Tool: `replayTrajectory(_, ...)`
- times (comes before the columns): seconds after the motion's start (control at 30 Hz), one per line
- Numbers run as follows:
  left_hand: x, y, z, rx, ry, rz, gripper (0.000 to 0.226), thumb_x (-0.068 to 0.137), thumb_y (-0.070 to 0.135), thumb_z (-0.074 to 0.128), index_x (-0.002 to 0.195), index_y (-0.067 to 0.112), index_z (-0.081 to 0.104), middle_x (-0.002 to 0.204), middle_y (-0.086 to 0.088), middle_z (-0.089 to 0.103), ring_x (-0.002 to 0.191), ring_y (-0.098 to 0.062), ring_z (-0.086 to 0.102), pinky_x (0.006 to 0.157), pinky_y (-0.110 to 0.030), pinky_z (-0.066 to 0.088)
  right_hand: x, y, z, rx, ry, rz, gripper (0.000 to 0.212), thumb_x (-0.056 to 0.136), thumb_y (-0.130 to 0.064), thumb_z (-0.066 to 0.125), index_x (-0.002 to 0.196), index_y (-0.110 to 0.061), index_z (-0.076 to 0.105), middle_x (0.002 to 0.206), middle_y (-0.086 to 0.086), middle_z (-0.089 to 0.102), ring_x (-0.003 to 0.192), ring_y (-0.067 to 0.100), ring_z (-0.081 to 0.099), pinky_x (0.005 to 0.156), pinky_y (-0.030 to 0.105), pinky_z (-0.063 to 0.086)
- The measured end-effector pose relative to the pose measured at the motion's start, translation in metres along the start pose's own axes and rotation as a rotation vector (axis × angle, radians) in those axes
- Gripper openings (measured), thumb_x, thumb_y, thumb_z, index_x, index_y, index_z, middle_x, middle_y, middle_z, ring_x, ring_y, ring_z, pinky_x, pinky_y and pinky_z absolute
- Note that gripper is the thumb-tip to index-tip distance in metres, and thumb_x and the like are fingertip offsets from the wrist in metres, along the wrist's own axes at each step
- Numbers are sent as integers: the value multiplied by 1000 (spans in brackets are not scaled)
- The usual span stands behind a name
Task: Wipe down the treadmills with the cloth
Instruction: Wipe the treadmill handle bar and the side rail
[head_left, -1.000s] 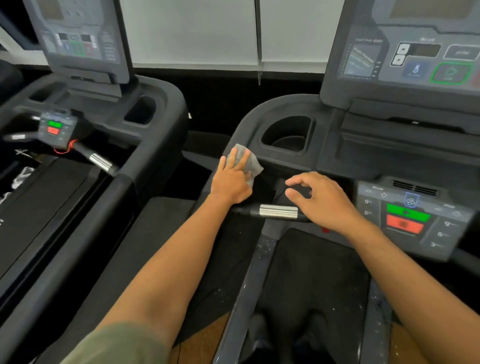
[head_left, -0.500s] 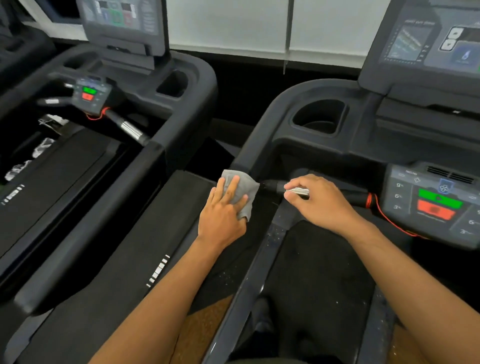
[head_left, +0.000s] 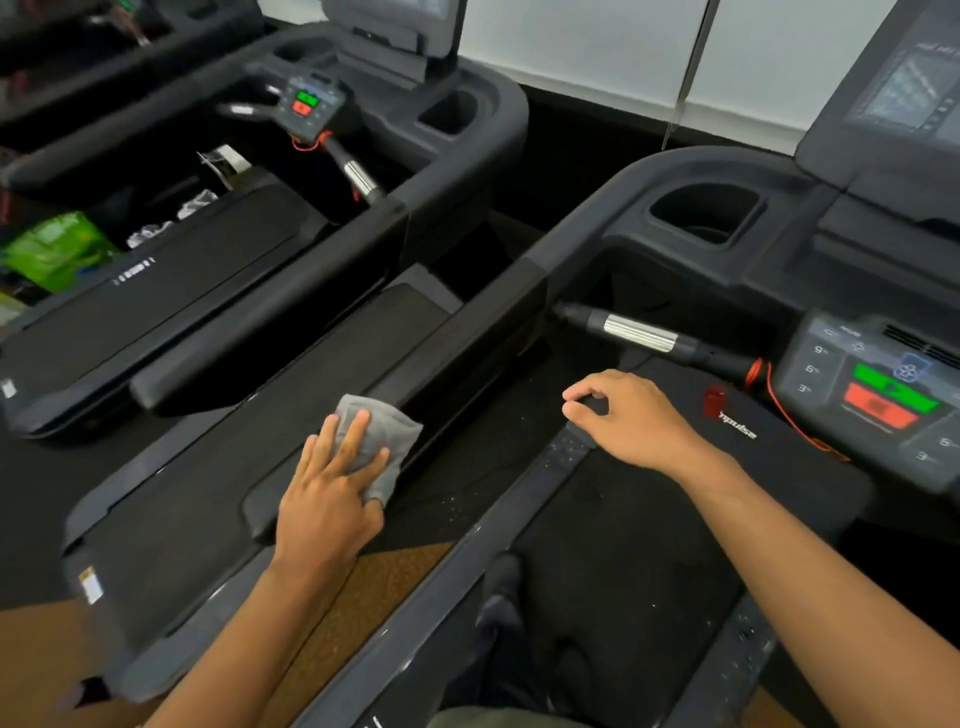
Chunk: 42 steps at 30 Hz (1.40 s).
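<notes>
White wall (head_left: 571, 47) behind, two dark treadmills side by side, and you're working the left rail of the near treadmill (head_left: 623, 171).
The grey cloth (head_left: 384, 441) lies folded on the padded rear end of that side rail (head_left: 467, 332), draped over its inner edge. Your left hand (head_left: 327, 499) is flat on top of it, fingers (head_left: 353, 436) straight and spread, pressing down rather than gripping. Your right hand (head_left: 631, 418) sits over the front of the belt cover, fingers loosely curled round nothing; whether it touches the cover, I can't tell. Just beyond it runs the chrome-banded grip bar (head_left: 641, 332), then the panel with green and red buttons (head_left: 883, 395), a red cord (head_left: 779, 410) trailing beside it. The cup holder (head_left: 706, 213) is up top. The second treadmill (head_left: 467, 130) stands to your left.
</notes>
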<state>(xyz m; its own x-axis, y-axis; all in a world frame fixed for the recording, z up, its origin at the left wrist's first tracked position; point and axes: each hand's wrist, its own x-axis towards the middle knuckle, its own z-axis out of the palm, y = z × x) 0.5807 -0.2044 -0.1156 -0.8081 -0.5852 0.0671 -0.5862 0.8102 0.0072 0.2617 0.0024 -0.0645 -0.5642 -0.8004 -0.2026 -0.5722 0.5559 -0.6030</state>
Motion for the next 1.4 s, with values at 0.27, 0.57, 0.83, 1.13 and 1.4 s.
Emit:
replayTrajectory(0.27, -82, 2, 14, -40, 51, -383, 70, 79, 37, 35, 134, 11, 71, 163, -17, 40, 154, -48, 26, 124, -63, 25, -17, 16, -12, 17, 29, 19, 25, 98, -45, 61, 118, -34, 70, 126, -10, 64, 116, 12, 59, 107, 42, 44)
replayTrajectory(0.57, 29, 88, 46, -69, 86, -160, 69, 88, 27, 51, 153, 5, 46, 167, -23, 28, 160, -46, 1, 129, -59, 1, -4, 42, -36, 35, 97, 84, 24, 97, -45, 62, 117, -35, 71, 126, -11, 66, 122, 14, 57, 107, 42, 45)
replayTrajectory(0.83, 183, 158, 67, -124, 102, 212, 77, 91, 12, 64, 161, 4, 32, 168, -18, 31, 160, -38, 6, 131, -53, -2, 29, 60, -52, 49, 159, 156, 21, 98, -41, 63, 116, -33, 72, 127, -13, 67, 125, 12, 57, 107, 36, 43)
replayTrajectory(1.13, 293, 239, 87, -299, 27, 323, 64, 106, 14, 43, 164, 3, 17, 172, -19, 14, 162, -33, -3, 131, -45, -7, 54, 67, -50, 84, 211, 222, 20, 98, -39, 63, 115, -33, 72, 122, -15, 68, 121, 10, 58, 107, 36, 45)
replayTrajectory(1.4, 240, 254, 86, -787, -27, -58, 63, 111, 41, 27, 166, 11, 17, 172, -1, 8, 161, -24, 4, 130, -47, 20, 70, 67, -46, 135, 228, 241, 20, 99, -38, 62, 115, -33, 72, 118, -14, 68, 117, 10, 58, 103, 33, 45)
